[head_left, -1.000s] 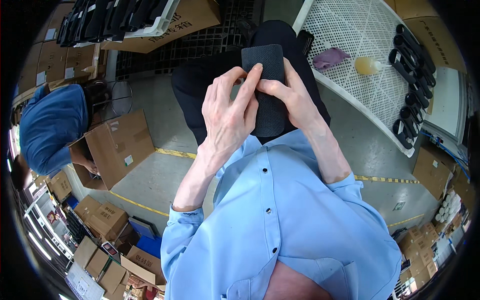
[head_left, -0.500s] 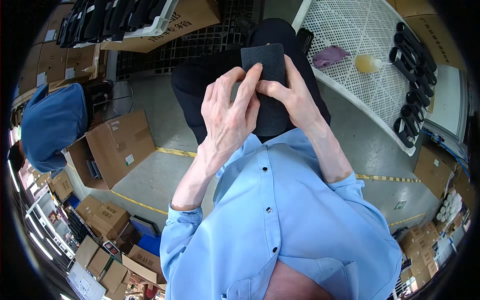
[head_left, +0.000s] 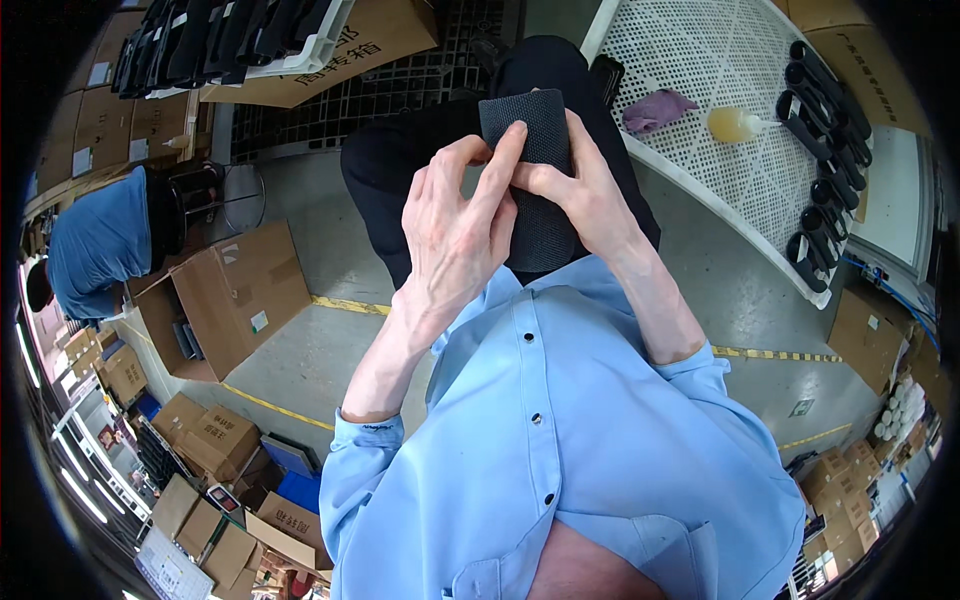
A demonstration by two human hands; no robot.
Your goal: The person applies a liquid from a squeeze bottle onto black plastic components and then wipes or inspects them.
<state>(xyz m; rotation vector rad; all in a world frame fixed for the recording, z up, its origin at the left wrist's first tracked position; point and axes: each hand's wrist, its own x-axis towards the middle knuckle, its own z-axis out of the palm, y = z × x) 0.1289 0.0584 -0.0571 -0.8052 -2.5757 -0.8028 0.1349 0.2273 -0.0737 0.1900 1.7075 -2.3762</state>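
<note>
A long black part with a woven-looking textured surface is held above my lap, its length pointing away from me. My left hand is closed at its left side, with the index fingertip pressed on the textured top face. From the right, my right hand grips the same part; its thumb lies across the face, close to the left hand's fingers. The right fingers wrap the far edge and are partly hidden. What lies beneath the part is out of sight.
A white perforated table at the right bears a purple cloth, a bottle of yellowish liquid and several black tubular parts. To the left stand an open carton and a co-worker in blue. A rack of black parts is far left.
My hands and the black part stay almost in place, with the left index finger shifting very slightly. The co-worker at the left has bent and moved a little.
</note>
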